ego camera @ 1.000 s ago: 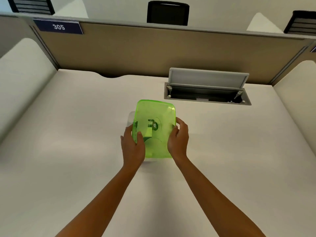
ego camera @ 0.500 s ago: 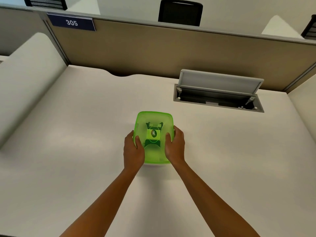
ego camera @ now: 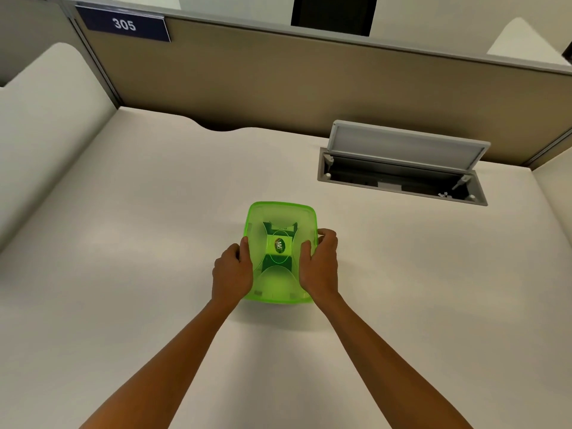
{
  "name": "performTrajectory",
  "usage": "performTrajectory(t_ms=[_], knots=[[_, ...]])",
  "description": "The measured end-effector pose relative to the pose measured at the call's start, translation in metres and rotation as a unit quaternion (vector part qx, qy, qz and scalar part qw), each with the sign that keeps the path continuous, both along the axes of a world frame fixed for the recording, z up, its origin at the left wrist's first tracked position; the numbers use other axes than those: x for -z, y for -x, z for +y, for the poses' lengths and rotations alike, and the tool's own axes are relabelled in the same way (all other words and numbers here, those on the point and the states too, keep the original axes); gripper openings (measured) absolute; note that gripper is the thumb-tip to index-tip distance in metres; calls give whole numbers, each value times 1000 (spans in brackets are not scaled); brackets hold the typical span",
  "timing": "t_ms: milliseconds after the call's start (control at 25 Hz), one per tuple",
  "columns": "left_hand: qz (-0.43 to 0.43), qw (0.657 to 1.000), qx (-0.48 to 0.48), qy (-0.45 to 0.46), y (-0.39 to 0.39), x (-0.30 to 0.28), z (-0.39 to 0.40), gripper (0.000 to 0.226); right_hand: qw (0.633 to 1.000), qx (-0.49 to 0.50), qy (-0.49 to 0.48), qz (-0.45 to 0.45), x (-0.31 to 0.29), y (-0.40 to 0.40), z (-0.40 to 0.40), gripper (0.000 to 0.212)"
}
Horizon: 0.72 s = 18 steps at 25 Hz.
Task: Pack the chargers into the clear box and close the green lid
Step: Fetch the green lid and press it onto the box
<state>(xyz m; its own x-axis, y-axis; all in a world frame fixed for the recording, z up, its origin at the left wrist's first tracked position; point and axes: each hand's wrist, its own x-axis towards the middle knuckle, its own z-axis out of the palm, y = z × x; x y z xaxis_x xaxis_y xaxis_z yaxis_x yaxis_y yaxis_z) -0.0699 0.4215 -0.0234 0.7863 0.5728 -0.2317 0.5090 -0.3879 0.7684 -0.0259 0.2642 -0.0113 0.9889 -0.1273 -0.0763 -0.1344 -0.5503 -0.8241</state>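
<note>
— Green lid (ego camera: 280, 230) sits on the box, nearer me than the cable hatch (ego camera: 402, 168); left hand (ego camera: 231, 274) and right hand (ego camera: 320, 266) fingers clamp its side edges.
— Closing step, then: press each rim down evenly, probably.

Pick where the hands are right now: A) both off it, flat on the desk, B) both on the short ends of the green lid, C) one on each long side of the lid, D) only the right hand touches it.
C: the left hand and right hand grip opposite long sides of the green lid, thumbs resting on top.
</note>
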Motion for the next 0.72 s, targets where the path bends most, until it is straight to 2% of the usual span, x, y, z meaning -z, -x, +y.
performTrajectory(t_ms=[120,360,560,640,720], knots=[[-5,1000,1,3,-1,1,0,53,1000,0,1,6,3,-2,-1,29],[47,998,19,-25,-29,-1,13,54,999,16,5,47,-1,-42,-9,36],[39,997,59,-39,-105,-14,19,51,992,-38,99,73,-13,-106,5,49],[27,997,62,-41,-118,-11,20,52,983,-56,141,106,-10,-121,11,59],[11,997,69,-33,-120,-4,21,55,979,-55,145,134,-5,-128,13,59]])
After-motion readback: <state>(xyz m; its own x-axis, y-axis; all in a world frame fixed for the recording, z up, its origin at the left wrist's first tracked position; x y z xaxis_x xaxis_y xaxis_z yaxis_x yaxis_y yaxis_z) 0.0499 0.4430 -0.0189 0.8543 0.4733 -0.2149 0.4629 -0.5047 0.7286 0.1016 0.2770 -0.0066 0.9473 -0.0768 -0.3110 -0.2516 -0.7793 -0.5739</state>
